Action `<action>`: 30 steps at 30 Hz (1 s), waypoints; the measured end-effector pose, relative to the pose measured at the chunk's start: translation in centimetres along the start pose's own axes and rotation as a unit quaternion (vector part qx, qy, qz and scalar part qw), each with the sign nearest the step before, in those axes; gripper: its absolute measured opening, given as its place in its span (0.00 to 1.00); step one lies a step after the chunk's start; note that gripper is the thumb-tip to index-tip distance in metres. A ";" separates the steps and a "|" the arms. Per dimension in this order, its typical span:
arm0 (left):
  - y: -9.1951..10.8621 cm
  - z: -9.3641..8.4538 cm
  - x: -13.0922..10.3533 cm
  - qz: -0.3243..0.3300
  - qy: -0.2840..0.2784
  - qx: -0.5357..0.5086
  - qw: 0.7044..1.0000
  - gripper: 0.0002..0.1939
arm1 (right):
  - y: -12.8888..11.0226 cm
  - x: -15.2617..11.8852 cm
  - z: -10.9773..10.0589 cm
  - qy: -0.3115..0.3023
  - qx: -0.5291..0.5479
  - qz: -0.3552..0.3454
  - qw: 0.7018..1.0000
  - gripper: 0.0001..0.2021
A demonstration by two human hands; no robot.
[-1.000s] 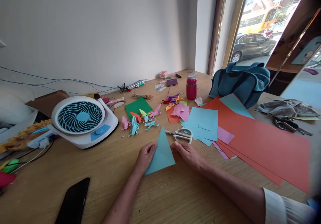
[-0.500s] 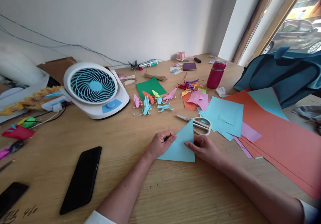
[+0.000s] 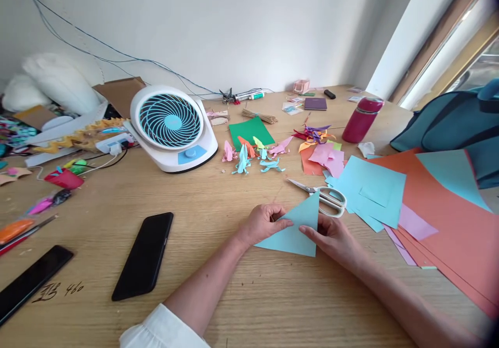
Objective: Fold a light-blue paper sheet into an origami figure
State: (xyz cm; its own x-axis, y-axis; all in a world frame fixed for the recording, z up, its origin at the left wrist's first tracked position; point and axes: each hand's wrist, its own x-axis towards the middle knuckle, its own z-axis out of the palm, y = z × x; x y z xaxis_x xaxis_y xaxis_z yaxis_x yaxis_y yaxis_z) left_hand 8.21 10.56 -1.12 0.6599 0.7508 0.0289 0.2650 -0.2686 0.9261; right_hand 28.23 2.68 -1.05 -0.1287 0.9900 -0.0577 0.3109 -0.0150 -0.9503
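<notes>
A light blue sheet of paper (image 3: 290,241), folded into a triangle, is held just above the wooden table by both hands. My left hand (image 3: 263,224) pinches its slanted upper left edge, thumb on the front face. On the right edge, my right hand (image 3: 335,239) grips the same paper with the thumb in front; the other fingers are mostly hidden behind it. White-handled scissors (image 3: 333,201) lie just beyond the paper's top corner, blades pointing left. Farther back, several small folded paper figures (image 3: 243,160) in blue, pink, orange and green stand in a group.
A white fan (image 3: 171,124) stands at the back left. A black phone (image 3: 144,254) lies left of my forearm. Blue paper sheets (image 3: 370,184) and large orange sheets (image 3: 456,239) spread over the right side. A magenta bottle (image 3: 362,120) stands near a teal bag (image 3: 448,124).
My view has swung left, so everything sits farther right in the picture. Both hands still hold the folded paper, which is tilted slightly differently.
</notes>
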 end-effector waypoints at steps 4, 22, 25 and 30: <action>0.1 -0.1 -0.1 0.014 0.001 0.004 1.000 0.22 | 0.4 -0.1 0.1 0.016 -0.039 0.011 0.999 0.21; 0.6 -0.5 0.0 0.040 -0.045 0.114 0.992 0.16 | 0.0 0.0 0.2 0.070 0.027 0.029 0.997 0.20; 0.4 -0.5 0.1 0.048 -0.041 0.102 0.993 0.15 | -0.1 0.0 0.1 0.065 0.038 0.032 0.997 0.19; 0.8 -0.7 0.2 0.047 -0.066 0.110 0.991 0.14 | -0.5 0.0 -0.2 0.087 0.043 0.028 0.995 0.19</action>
State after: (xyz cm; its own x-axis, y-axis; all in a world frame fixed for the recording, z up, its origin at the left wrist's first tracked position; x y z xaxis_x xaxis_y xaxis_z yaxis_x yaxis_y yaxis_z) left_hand 8.02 10.93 -0.11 0.7706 0.6355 0.0481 0.3358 -0.4690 0.8169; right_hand 28.29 2.69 -0.55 0.0531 0.9965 -0.0642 0.2306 -0.0748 -0.9702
